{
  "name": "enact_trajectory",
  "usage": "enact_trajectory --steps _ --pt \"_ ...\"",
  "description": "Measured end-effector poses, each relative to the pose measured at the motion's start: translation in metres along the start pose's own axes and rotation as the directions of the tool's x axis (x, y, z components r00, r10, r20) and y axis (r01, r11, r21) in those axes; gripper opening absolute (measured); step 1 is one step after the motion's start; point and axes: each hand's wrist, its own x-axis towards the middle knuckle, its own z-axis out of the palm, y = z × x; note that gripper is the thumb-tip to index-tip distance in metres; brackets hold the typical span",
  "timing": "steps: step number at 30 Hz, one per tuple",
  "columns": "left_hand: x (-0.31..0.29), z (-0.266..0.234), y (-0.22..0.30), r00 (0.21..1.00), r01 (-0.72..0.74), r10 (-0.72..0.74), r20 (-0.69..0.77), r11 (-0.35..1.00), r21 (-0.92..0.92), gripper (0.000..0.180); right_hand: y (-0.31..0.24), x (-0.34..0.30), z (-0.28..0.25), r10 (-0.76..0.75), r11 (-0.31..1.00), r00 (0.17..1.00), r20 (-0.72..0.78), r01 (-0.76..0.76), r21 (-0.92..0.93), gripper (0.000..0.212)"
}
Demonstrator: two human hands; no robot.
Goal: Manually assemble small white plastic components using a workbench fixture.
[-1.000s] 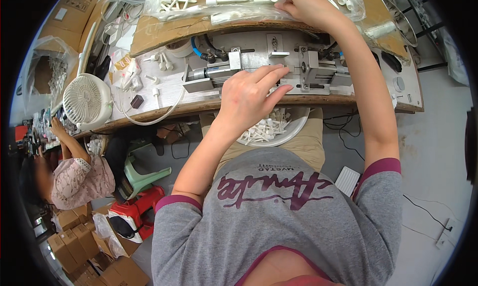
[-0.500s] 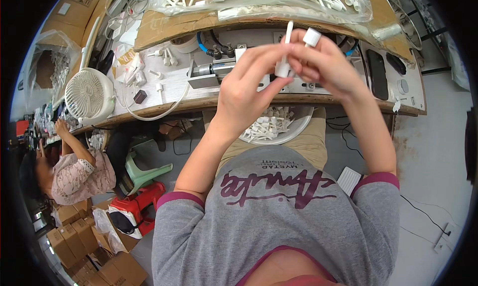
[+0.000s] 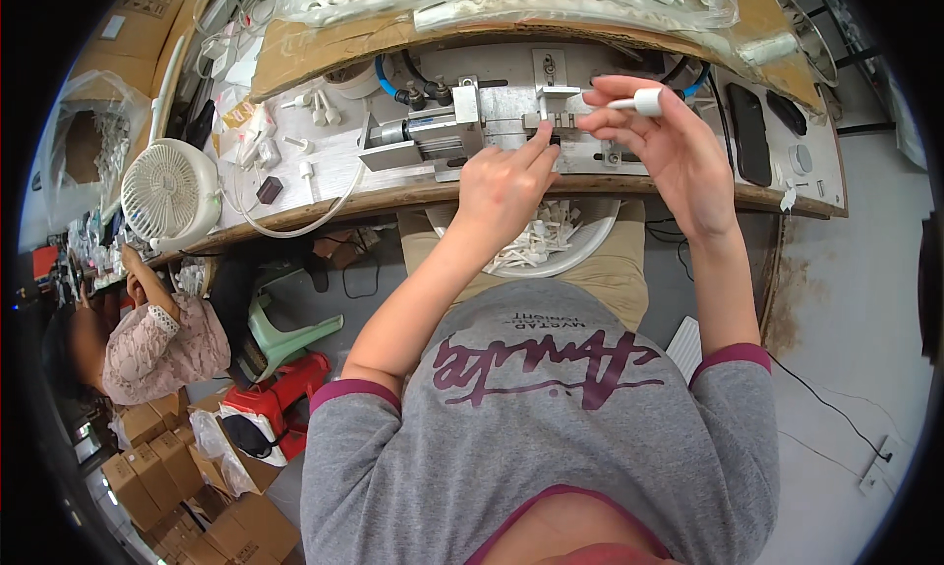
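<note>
My right hand (image 3: 680, 152) holds a white-capped applicator stick (image 3: 647, 102) by its cap side, the short white stem pointing left between the fingers. Its other fingers reach over the right end of a small metal jig (image 3: 560, 120). My left hand (image 3: 503, 193) is at the jig's near side, index finger stretched out and its tip against the metal block; the other fingers are partly curled and I see nothing held. Left of the jig sits a metal pneumatic cylinder (image 3: 425, 132) in a bracket. Below the bench edge, a clear bowl (image 3: 590, 255) of white caps and sticks rests between my legs.
Cardboard (image 3: 324, 49) with a bag of white sticks lies over the bench's back. A white fan (image 3: 172, 193) and loose white pieces (image 3: 320, 108) are at left; a black phone (image 3: 747, 137) lies at right. A co-worker (image 3: 162, 344) sits at far left.
My hands have come apart and lowered onto the jig. The upright white stick pinched between them is gone from my left hand; a capped stick stays in my right hand.
</note>
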Motion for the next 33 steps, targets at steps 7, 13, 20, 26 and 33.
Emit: enact_trajectory --steps 7,13,20,26,33 --pt "0.003 0.0 -0.004 1.0 -0.016 0.016 0.025 1.0 0.017 0.029 0.01 -0.017 0.002 -0.243 0.813 0.968 -0.066 0.166 -0.558 0.026" --pt "0.032 -0.04 -0.01 0.992 0.051 -0.03 0.125 0.984 -0.169 0.034 0.043 -0.021 -0.007 -0.473 0.192 0.847 0.242 0.367 -0.91 0.028" --pt "0.128 -0.096 -0.086 0.921 0.065 0.003 -0.39 0.985 0.162 0.022 0.075 -0.024 -0.001 -0.392 -0.095 0.85 0.352 0.343 -0.934 0.023" --pt "0.134 -0.087 -0.131 0.966 0.241 -0.25 0.06 0.961 0.134 0.024 0.094 -0.022 0.014 -0.297 -0.244 0.848 0.439 0.377 -0.893 0.021" --pt "0.128 -0.104 -0.067 0.94 0.308 -0.329 -0.088 0.932 -0.193 0.022 0.084 -0.002 0.026 -0.235 -0.293 0.88 0.412 0.341 -0.893 0.016"
